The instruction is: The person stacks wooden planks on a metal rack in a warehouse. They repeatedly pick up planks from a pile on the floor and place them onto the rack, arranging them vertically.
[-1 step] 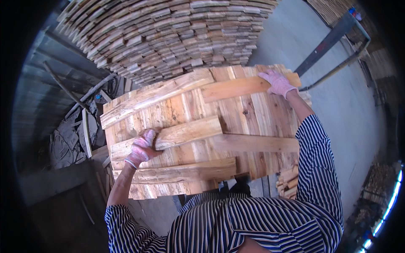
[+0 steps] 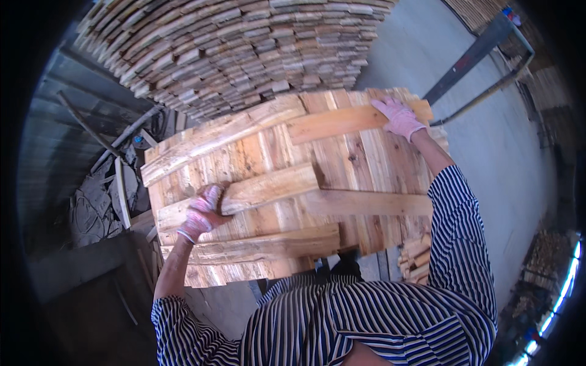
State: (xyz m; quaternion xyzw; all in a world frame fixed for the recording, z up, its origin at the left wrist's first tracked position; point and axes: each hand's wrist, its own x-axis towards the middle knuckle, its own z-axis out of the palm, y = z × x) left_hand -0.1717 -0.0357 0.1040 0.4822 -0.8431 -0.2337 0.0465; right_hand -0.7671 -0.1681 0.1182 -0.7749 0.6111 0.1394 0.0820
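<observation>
A broad layer of pale wooden boards [image 2: 360,158], set side by side, lies in front of me, with several longer boards lying crosswise on top. My left hand [image 2: 203,215], in a pinkish work glove, is closed around the middle-left crosswise board [image 2: 268,190]. Its fingertips are partly hidden. At the far right, my right hand [image 2: 400,118], gloved the same way, lies across an orange-toned board [image 2: 336,124], fingers over its far side and thumb along its near side. Another crosswise board [image 2: 375,202] runs between the hands, nearer to me.
A tall stack of rough boards [image 2: 244,55] rises beyond the layer. On the right, a dark metal post [image 2: 470,58] slants over the grey floor [image 2: 506,152]. Scrap and loose sticks [image 2: 101,201] lie at left. Short wood pieces [image 2: 416,259] sit by my right forearm.
The boards and the stack beyond sit slightly further left and higher in the picture. Both hands keep their places on the same boards.
</observation>
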